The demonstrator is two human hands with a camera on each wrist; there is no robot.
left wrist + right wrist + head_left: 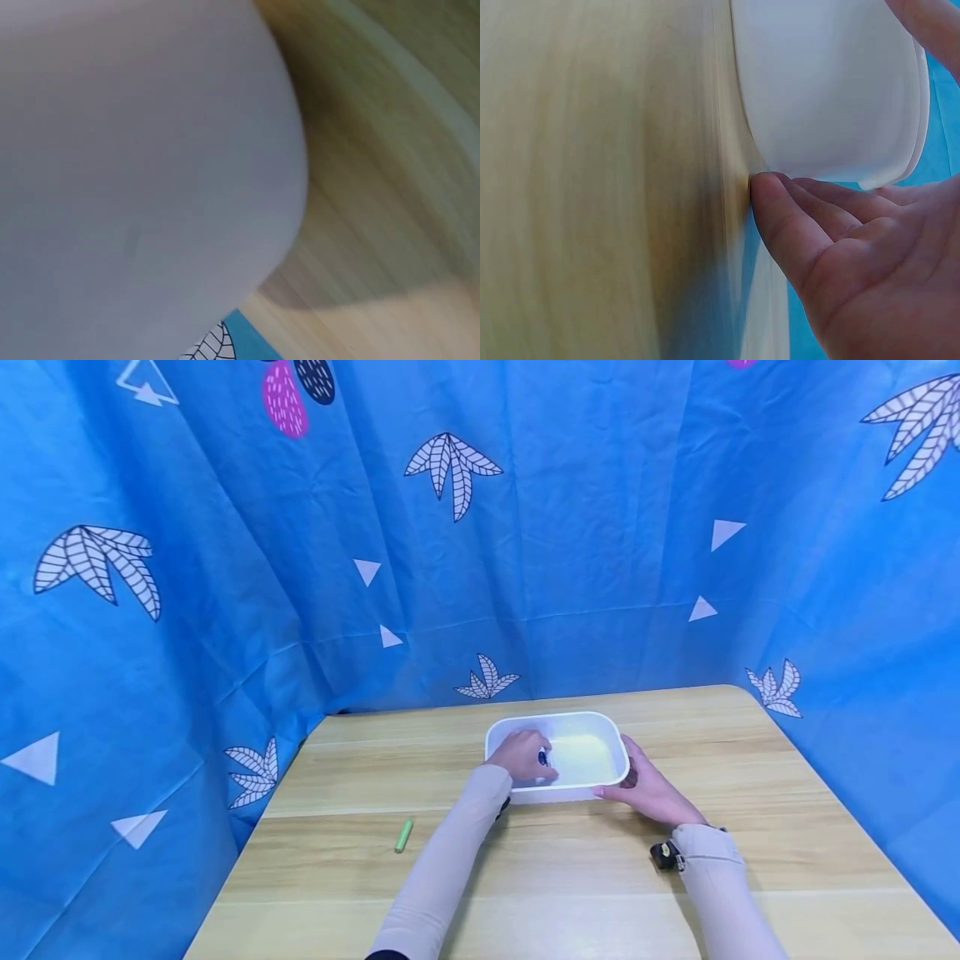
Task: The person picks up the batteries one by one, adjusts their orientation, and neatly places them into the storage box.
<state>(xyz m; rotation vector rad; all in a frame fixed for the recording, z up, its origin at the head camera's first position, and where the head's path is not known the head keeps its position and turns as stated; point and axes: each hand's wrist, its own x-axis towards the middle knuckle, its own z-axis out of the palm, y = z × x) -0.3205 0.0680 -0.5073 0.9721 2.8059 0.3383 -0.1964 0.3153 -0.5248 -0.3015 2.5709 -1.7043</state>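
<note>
A white rectangular basin (581, 764) with rounded corners stands on the wooden table. Reaching into its left part, my left hand (522, 755) pinches a small dark blue and white object (543, 757), mostly hidden by the fingers. My right hand (648, 789) holds the basin's right end, thumb at the front wall and fingers along the side. In the right wrist view, those fingers (780, 214) lie against the basin wall (825, 90) close to the tabletop. The left wrist view shows only the outer wall of the basin (150, 165), not the hand.
A short green stick (403, 837) lies on the table (337, 877), left of the left forearm. Blue patterned curtains (585, 543) hang behind the table and on both sides. A small black device (664, 856) is strapped to the right wrist.
</note>
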